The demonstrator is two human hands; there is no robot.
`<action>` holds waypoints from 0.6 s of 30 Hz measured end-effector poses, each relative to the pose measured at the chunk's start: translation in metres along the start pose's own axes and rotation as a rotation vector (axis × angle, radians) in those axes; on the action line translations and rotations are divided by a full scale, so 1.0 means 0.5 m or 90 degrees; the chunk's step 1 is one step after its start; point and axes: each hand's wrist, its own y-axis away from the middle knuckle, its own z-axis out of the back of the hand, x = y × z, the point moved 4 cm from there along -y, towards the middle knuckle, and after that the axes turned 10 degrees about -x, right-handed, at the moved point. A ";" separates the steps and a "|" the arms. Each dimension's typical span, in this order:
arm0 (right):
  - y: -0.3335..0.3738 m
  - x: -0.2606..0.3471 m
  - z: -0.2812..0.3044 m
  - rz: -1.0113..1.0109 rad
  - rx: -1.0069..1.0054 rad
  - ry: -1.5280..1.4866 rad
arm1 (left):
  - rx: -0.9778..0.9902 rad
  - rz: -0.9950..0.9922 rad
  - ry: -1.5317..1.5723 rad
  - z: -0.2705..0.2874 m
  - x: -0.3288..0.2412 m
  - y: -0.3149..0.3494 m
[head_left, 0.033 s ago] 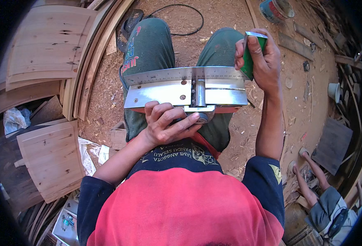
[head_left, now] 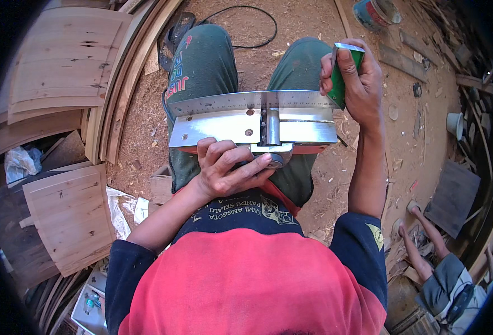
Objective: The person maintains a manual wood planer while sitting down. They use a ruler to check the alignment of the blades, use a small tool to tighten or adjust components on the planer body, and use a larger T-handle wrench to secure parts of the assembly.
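An electric hand planer (head_left: 218,127) lies sole up across my lap, its shiny metal base facing me. The cutter drum (head_left: 271,127) shows in the gap between the two base plates. My left hand (head_left: 224,167) grips the planer's near side, fingers bent round its edge beside a round dark part. In my right hand (head_left: 363,84) is a try square (head_left: 338,84), held by its green stock. Its long marked steel blade runs leftward along the far edge of the planer's sole. Whether blade and sole touch all along I cannot tell. The planer's underside is hidden.
Wooden panels (head_left: 68,61) and long boards (head_left: 137,72) stand at the left. A black cable (head_left: 274,33) curls on the shaving-strewn ground ahead. A paint-stained bucket (head_left: 376,14) is at far right. Another person's legs (head_left: 425,245) show at lower right, near a dark board (head_left: 453,198).
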 end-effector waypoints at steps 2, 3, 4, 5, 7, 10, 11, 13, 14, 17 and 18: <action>0.001 0.001 -0.001 0.000 0.000 -0.002 | 0.005 0.001 -0.001 0.000 -0.001 -0.001; 0.001 0.002 0.000 0.000 0.001 -0.004 | 0.005 0.001 -0.002 0.000 -0.001 -0.001; 0.001 0.001 0.001 0.000 0.000 -0.005 | 0.006 0.001 -0.002 0.000 -0.001 -0.002; 0.000 0.000 0.002 -0.001 0.001 -0.002 | 0.006 0.001 -0.001 0.000 -0.001 -0.002; 0.000 -0.001 0.003 -0.001 0.002 0.001 | 0.005 0.003 0.000 -0.001 0.000 -0.002; 0.001 -0.003 0.003 -0.004 0.003 -0.001 | 0.006 0.002 0.004 -0.001 0.000 -0.002; 0.001 -0.003 0.003 -0.004 0.004 -0.004 | 0.005 0.002 0.003 -0.001 0.000 -0.001; 0.000 -0.003 0.004 -0.005 0.007 -0.006 | 0.000 -0.002 -0.001 -0.002 0.000 0.001; 0.001 -0.004 0.005 -0.003 0.009 -0.004 | 0.000 -0.002 0.000 -0.003 0.000 0.002; -0.002 -0.007 0.005 0.005 0.007 -0.011 | -0.005 -0.002 0.001 -0.003 0.001 0.003; -0.003 -0.007 0.005 0.011 0.004 -0.020 | -0.002 -0.001 0.002 -0.002 0.001 0.003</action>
